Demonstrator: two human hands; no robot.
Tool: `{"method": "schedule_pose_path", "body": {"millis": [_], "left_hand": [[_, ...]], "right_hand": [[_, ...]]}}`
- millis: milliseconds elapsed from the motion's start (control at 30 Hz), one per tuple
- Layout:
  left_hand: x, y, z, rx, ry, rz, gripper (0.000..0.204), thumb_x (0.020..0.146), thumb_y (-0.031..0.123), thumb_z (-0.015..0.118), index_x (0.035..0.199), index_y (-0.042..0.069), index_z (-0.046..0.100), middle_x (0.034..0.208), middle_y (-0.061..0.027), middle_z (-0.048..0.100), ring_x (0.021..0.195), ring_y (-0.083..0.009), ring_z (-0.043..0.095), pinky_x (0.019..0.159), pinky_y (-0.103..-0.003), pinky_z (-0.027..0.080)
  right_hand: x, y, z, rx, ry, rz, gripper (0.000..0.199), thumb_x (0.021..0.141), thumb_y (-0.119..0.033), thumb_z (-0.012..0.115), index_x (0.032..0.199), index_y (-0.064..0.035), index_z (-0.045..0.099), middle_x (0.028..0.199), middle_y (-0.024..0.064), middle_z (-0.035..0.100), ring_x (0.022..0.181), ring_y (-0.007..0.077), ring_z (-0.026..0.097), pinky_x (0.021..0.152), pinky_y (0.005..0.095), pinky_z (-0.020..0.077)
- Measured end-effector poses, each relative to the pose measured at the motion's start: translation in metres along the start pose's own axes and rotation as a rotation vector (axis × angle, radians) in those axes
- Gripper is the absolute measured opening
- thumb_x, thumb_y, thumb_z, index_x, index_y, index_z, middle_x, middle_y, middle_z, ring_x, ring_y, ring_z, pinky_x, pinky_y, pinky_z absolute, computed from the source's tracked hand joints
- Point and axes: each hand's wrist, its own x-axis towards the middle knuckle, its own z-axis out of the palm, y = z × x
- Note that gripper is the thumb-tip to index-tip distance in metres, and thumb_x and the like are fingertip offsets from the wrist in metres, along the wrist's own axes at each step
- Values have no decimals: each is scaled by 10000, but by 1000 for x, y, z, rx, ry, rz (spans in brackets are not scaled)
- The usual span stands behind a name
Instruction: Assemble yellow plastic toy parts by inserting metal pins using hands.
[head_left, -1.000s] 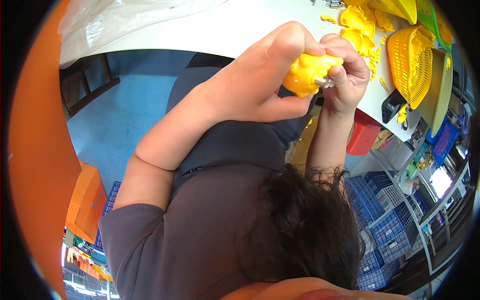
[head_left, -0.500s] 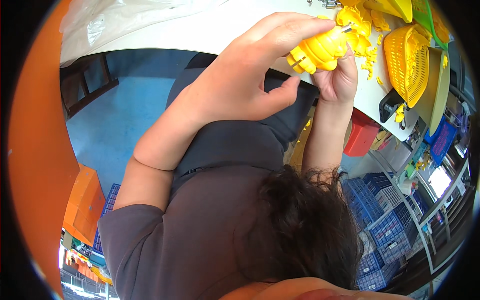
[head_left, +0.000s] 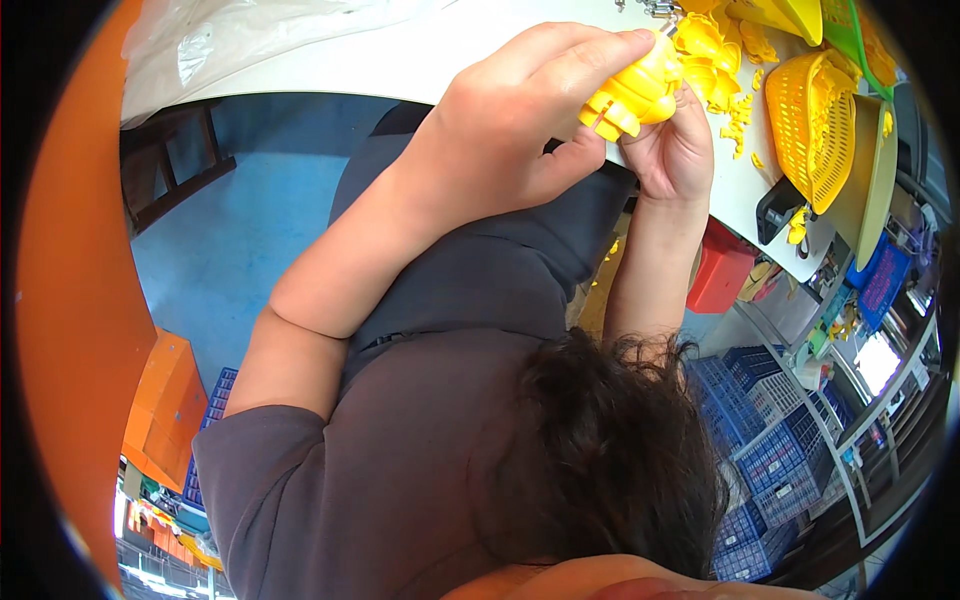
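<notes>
While both hands, left (head_left: 500, 130) and right (head_left: 672, 150), close their grip on the ribbed yellow plastic moulding (head_left: 632, 92) held above the white desk (head_left: 420, 50) edge, a slip could drop it to the blue floor (head_left: 230, 240).

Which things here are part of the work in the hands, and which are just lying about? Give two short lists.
In the work:
- yellow plastic part, gripped by the left hand
- right hand, touching the part from below
- loose yellow pieces on the white table

Lying about:
- yellow basket
- red box
- blue crates
- clear plastic bag
</notes>
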Motion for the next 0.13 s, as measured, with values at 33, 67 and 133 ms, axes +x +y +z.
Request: {"method": "schedule_pose_path", "body": {"millis": [33, 67, 133], "left_hand": [[-1, -1, 2, 1, 2, 0, 655, 711, 25, 707, 1347, 109, 575, 1133, -148, 656, 1009, -310, 659, 846, -361, 569], [-2, -2, 4, 14, 26, 8, 659, 712, 29, 710, 1351, 114, 572, 1134, -152, 656, 1000, -309, 662, 832, -356, 573], [-3, -4, 9, 33, 60, 23, 671, 717, 39, 719, 1363, 129, 563, 1148, -150, 657, 1002, -306, 664, 835, -356, 574]], "right_hand": [[1, 1, 2, -1, -1, 2, 461, 1036, -222, 502, 1412, 33, 420, 1378, 198, 554, 1260, 313, 576, 1065, 479, 489], [2, 3, 6, 11, 23, -19, 461, 1036, -221, 504, 1412, 31, 421, 1376, 196, 556, 1256, 313, 579, 1058, 474, 496], [2, 4, 5, 36, 52, -43, 471, 1031, -232, 517, 1416, 23, 422, 1376, 195, 557, 1256, 318, 578, 1053, 468, 500]]}}
